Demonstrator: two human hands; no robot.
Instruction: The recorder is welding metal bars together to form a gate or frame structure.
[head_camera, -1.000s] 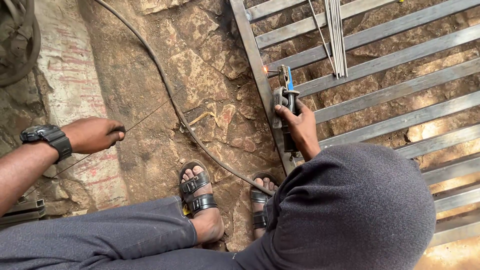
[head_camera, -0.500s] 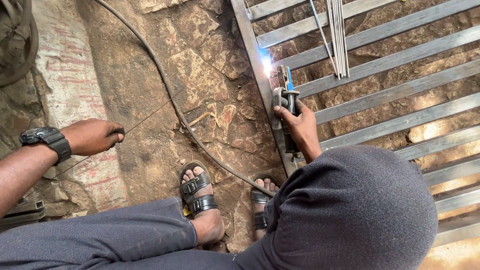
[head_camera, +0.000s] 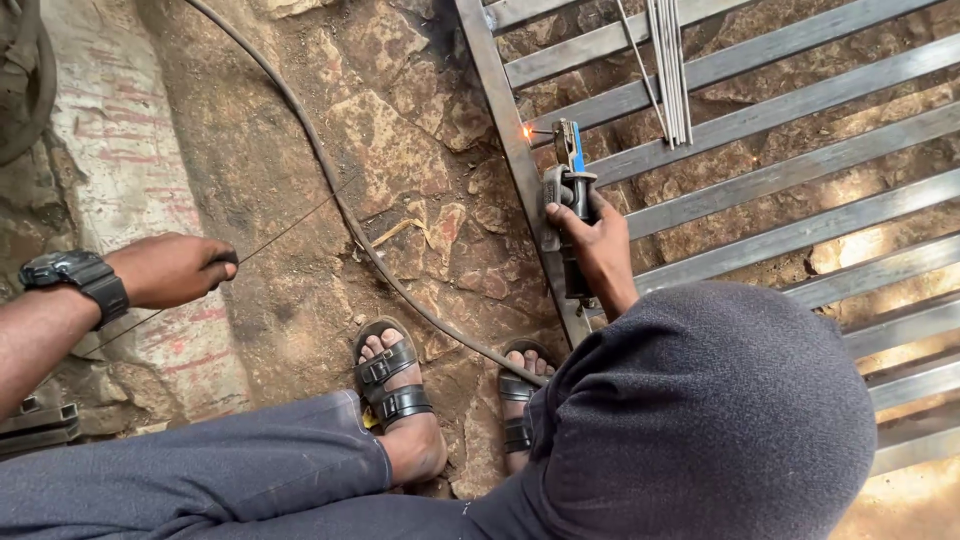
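At the far left, your left hand (head_camera: 170, 268), with a dark wristwatch (head_camera: 78, 278) on the wrist, is clenched around a thin welding rod (head_camera: 290, 226) that slants up and to the right over the rocky ground (head_camera: 400, 170). Below it lies a pale painted slab (head_camera: 130, 170), and at the lower left edge some metal channel pieces (head_camera: 35, 425) poke in. Right of the rod, a black cable (head_camera: 330, 190) curves from the top down between your sandalled feet (head_camera: 395, 385), leaving an open strip of bare stone between cable and gate. Your right hand (head_camera: 598, 248) is grasping the blue and black electrode holder (head_camera: 570, 190), which lies along the left rail of the metal gate frame (head_camera: 510, 130). A small orange spark (head_camera: 527, 131) glows at that rail's inner edge, just beside the holder's tip. Further right, the gate's slats (head_camera: 800, 140) run diagonally with gaps showing ground beneath, and a bundle of spare rods (head_camera: 668, 70) rests across the upper slats, well apart from your hand. Your knee in dark cloth (head_camera: 700, 420) covers the lower right.
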